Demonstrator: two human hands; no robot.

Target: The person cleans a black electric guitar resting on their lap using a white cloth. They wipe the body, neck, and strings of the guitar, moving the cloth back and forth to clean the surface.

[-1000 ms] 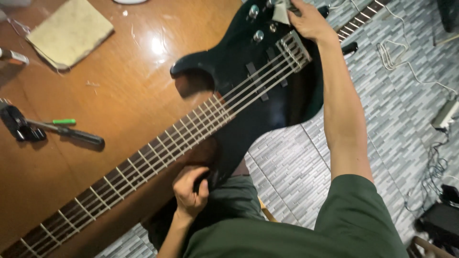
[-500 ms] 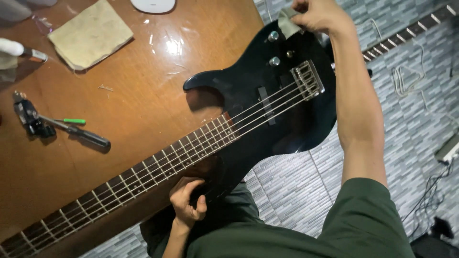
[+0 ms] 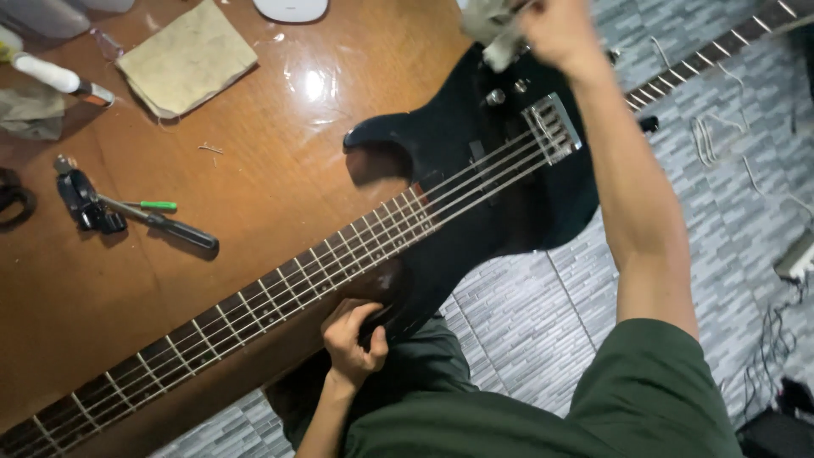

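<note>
Clearly the bass (image 3: 475, 178) lies face up across the edge of the table (image 3: 254, 237), its black body hanging past the rim over the tiled floor (image 3: 543, 331) and its long neck running down to the lower left along the wood, so that both ends can be reached from the seat. The left hand (image 3: 352, 339) grips the lower horn of the body from beneath the neck joint, fingers curled and pressed together around the edge, thumb on the near side; this looks like a steadying hold that keeps the instrument from sliding off. The right hand (image 3: 555, 34) is stretched far forward, arm nearly straight, and its fingers are closed on a pale cloth (image 3: 492, 30) held against the top of the body just past the knobs (image 3: 504, 92) and the bridge (image 3: 553, 127); motion blur hides how each finger sits. Off to the left, well apart from both hands, lie a screwdriver (image 3: 170, 227), a small green tool (image 3: 157, 205), a black clip-like tool (image 3: 83, 202) and a worn yellowish pad (image 3: 186, 59).
</note>
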